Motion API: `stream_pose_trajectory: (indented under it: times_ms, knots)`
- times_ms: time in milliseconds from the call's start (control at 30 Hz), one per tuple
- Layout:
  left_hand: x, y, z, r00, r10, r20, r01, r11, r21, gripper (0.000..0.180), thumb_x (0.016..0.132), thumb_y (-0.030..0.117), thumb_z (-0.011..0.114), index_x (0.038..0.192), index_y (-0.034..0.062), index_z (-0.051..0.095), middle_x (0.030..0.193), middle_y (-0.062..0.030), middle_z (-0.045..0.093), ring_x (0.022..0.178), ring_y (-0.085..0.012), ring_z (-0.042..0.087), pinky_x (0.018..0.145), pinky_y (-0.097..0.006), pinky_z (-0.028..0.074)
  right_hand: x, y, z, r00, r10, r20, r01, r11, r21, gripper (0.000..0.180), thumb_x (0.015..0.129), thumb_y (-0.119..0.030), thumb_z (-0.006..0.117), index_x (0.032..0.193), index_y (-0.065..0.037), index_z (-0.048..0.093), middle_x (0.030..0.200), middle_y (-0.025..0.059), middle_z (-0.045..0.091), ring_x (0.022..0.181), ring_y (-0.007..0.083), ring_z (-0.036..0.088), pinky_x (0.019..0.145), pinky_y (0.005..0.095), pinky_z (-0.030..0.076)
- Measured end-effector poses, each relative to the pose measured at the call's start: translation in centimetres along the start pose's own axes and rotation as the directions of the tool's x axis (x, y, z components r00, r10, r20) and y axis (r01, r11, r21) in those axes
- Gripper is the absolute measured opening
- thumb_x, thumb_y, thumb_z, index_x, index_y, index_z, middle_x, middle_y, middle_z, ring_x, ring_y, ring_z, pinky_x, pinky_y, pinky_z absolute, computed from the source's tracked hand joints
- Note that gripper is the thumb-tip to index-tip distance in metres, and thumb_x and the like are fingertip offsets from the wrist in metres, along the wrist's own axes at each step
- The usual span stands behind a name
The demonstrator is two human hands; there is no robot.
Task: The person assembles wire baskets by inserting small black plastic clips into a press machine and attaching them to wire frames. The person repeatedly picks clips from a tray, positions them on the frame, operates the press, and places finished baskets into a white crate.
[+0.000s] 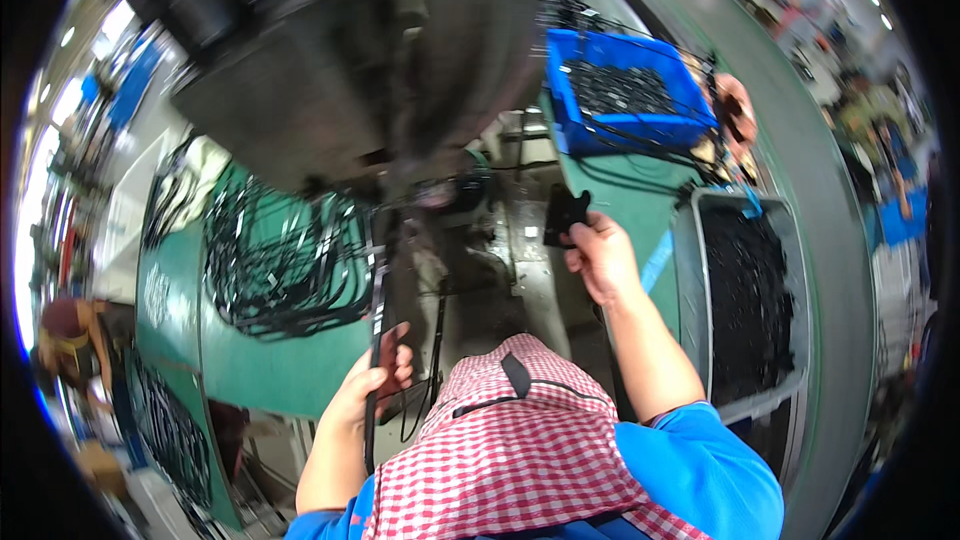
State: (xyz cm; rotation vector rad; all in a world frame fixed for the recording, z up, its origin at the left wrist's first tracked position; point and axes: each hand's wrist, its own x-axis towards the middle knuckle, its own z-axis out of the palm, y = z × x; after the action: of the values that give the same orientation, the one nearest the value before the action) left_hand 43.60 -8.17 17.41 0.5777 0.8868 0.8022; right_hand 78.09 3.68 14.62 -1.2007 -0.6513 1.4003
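My left hand [372, 382] is closed round a long thin black strip [379, 290], which runs from the grey machine [300, 90] down past my forearm. Its upper end blurs against the machine, so I cannot tell whether it is attached. Between the thumb and fingers of my right hand [604, 260] is a small flat black piece with a notched edge [566, 216]. That piece is held up beside the right-hand green table [630, 200], apart from the machine.
Looped black strips [290, 260] lie piled on the left green table [260, 360]. A blue bin [640, 130] of small black parts stands at the far right, with a grey bin [700, 290] of black pieces nearer. Another person's hand [735, 110] is beside the blue bin.
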Motion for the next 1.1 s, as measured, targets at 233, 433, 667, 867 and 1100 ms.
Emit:
stream_pose_trajectory:
  times_ms: [233, 433, 667, 867, 1100]
  knots:
    - [-0.6, -0.2, -1.8, 0.996, 0.046, 0.076, -0.047, 0.999, 0.012, 0.089, 0.071, 0.041, 0.070, 0.141, 0.0029, 0.029, 0.100, 0.0004, 0.046, 0.085, -0.0094, 0.045, 0.075, -0.023, 0.039, 0.7, 2.2, 12.5, 0.923, -0.078, 0.376, -0.027, 0.964, 0.266, 0.021, 0.093, -0.011, 0.051, 0.112, -0.002, 0.051, 0.096, 0.0113, 0.063, 0.080, 0.0274, 0.068, 0.061, 0.0322, 0.057]
    - [0.3, -0.7, -3.3, 0.991, 0.084, 0.102, -0.089, 0.995, 0.050, 0.086, 0.072, 0.041, 0.071, 0.138, 0.0035, 0.031, 0.096, 0.0029, 0.046, 0.081, -0.0072, 0.045, 0.071, -0.019, 0.036, 1.9, 2.9, 14.3, 0.916, -0.179, 0.359, 0.098, 0.968, 0.233, 0.022, 0.087, -0.011, 0.049, 0.107, -0.002, 0.052, 0.104, 0.0136, 0.063, 0.088, 0.0252, 0.065, 0.072, 0.0381, 0.057]
    - [0.8, -0.6, -5.0, 0.984, 0.087, 0.158, -0.108, 0.986, 0.127, 0.085, 0.072, 0.042, 0.072, 0.136, 0.0032, 0.033, 0.096, 0.0015, 0.045, 0.084, -0.0075, 0.045, 0.071, -0.019, 0.037, 3.1, 2.3, 16.5, 0.907, -0.064, 0.416, -0.087, 0.938, 0.335, 0.020, 0.086, -0.027, 0.062, 0.090, -0.009, 0.056, 0.081, 0.0010, 0.054, 0.081, 0.0149, 0.053, 0.075, 0.0389, 0.051]
    - [0.9, -0.5, -5.1, 0.983, 0.075, 0.170, -0.090, 0.992, 0.084, 0.083, 0.072, 0.042, 0.071, 0.135, 0.0034, 0.034, 0.096, 0.0014, 0.046, 0.084, -0.0076, 0.045, 0.070, -0.020, 0.037, 2.6, 3.7, 15.9, 0.950, -0.060, 0.305, -0.020, 0.967, 0.255, 0.013, 0.090, -0.012, 0.060, 0.095, 0.000, 0.061, 0.085, 0.0046, 0.061, 0.069, 0.0137, 0.054, 0.062, 0.0291, 0.048]
    - [1.1, -0.6, -5.3, 0.978, 0.084, 0.192, -0.109, 0.987, 0.122, 0.083, 0.077, 0.039, 0.069, 0.139, 0.0003, 0.030, 0.096, 0.0026, 0.047, 0.079, -0.0047, 0.045, 0.067, -0.018, 0.036, 1.4, 3.2, 16.8, 0.898, -0.238, 0.370, 0.191, 0.969, 0.160, 0.024, 0.085, -0.005, 0.064, 0.108, -0.001, 0.055, 0.076, 0.0031, 0.060, 0.061, 0.0109, 0.056, 0.054, 0.0252, 0.048]
